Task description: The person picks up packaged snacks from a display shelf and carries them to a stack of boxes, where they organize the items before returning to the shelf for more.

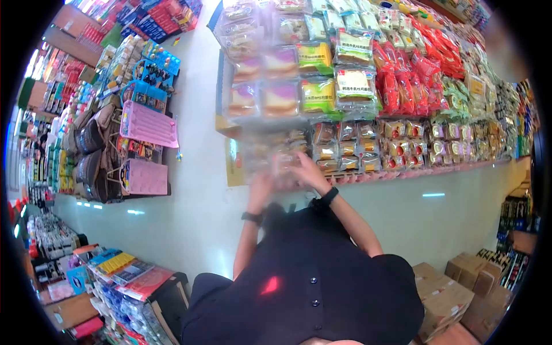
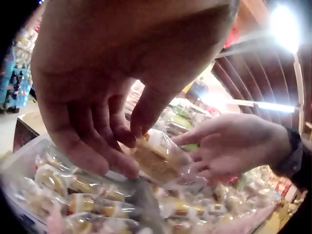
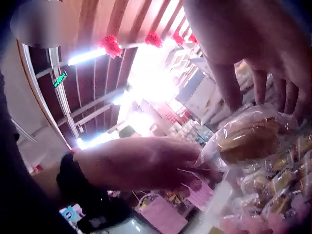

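A clear-wrapped golden-brown bread roll [image 2: 158, 158] is between both hands above the near left corner of the display. My left hand [image 1: 261, 192] pinches the wrapper's edge with thumb and fingertips, as the left wrist view shows. On the other side of the packet, my right hand [image 1: 309, 172] grips it with the fingers pointing down; the same packet [image 3: 251, 141] shows under those fingers in the right wrist view. Directly below lie rows of similar wrapped rolls [image 2: 95, 207]. In the head view, a hazy blur covers part of the hands and packet.
Beyond the hands stand sandwich-bread packs [image 1: 280, 98], with green-labelled toast bags [image 1: 355, 86] and red packets [image 1: 402, 86] to their right. Small wrapped cakes [image 1: 347, 146] fill the near row. A pink-trimmed edge [image 1: 402, 174] borders the display. Pink baskets [image 1: 144, 176] hang on the left.
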A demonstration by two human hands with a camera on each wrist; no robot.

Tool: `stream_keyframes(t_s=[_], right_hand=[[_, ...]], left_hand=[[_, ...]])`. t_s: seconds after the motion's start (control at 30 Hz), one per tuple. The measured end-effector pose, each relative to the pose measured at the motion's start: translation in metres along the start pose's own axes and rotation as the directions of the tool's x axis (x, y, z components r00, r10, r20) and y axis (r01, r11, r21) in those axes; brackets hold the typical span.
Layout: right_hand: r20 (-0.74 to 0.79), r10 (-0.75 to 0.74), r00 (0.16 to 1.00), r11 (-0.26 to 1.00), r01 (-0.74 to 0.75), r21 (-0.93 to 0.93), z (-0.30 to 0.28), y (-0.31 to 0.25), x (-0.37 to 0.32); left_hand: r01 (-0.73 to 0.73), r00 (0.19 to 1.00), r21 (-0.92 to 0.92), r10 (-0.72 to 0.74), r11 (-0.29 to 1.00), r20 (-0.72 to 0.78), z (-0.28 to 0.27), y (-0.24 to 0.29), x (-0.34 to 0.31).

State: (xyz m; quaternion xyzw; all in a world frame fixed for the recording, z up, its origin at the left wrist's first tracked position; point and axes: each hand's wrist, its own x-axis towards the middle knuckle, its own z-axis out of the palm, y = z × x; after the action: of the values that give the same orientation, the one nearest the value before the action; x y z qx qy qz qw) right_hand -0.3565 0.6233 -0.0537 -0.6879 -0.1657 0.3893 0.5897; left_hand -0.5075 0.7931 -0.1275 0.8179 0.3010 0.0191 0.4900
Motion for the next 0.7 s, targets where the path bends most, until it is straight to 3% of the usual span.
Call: stream_keyframes(t_s=[0.07,0.1,0.17,0.23,0.27,0.33,0.4,0.5,0.63,0.7], right_hand=[[-0.033,-0.120,0.992,0.993,0.120,0.004,0.020,0.004,0.021],[0.030,0.203,0.979,0.963,-0.205,0.173,0.027,-0.039,0.010],[-0.034,-0.001,0.999,0.976,-0.006,-0.216,0.042,0.002,0.036],[-0.120,-0.154,0.981,0.917,0.097,-0.387,0.067,0.022,0.045],[-0.085,-0.069,0.994,0.921,0.031,-0.389,0.074,0.025,0.045],[-0.003,0.083,0.997,0.913,-0.078,-0.401,0.083,-0.004,0.037],[-0.063,-0.179,0.982,0.858,0.124,-0.499,0.102,0.055,0.059],[-0.018,-0.376,0.926,0.796,0.313,-0.518,0.116,0.058,0.051],[-0.163,-0.214,0.963,0.707,0.038,-0.706,0.134,0.025,0.034],[-0.134,-0.168,0.977,0.671,0.013,-0.741,0.138,0.020,0.037]], left_hand=[[-0.032,0.997,0.149,0.041,0.988,-0.059,-0.018,0.011,0.006],[-0.037,0.998,0.196,0.047,0.980,-0.050,-0.024,0.001,0.015],[-0.143,0.986,0.256,0.160,0.956,-0.044,-0.022,-0.056,0.044],[-0.109,0.994,0.280,0.108,0.954,0.019,-0.031,-0.072,0.053],[-0.043,0.995,0.352,0.008,0.935,0.102,-0.038,-0.073,0.054],[-0.017,0.989,0.403,-0.045,0.915,0.143,-0.039,-0.096,0.063],[-0.112,0.974,0.495,-0.003,0.862,0.226,-0.048,-0.108,0.065],[-0.083,0.934,0.584,-0.142,0.807,0.329,-0.057,-0.096,0.065],[-0.142,0.880,0.578,-0.165,0.804,0.445,-0.077,-0.073,0.057],[-0.162,0.862,0.558,-0.158,0.814,0.481,-0.082,-0.073,0.057]])
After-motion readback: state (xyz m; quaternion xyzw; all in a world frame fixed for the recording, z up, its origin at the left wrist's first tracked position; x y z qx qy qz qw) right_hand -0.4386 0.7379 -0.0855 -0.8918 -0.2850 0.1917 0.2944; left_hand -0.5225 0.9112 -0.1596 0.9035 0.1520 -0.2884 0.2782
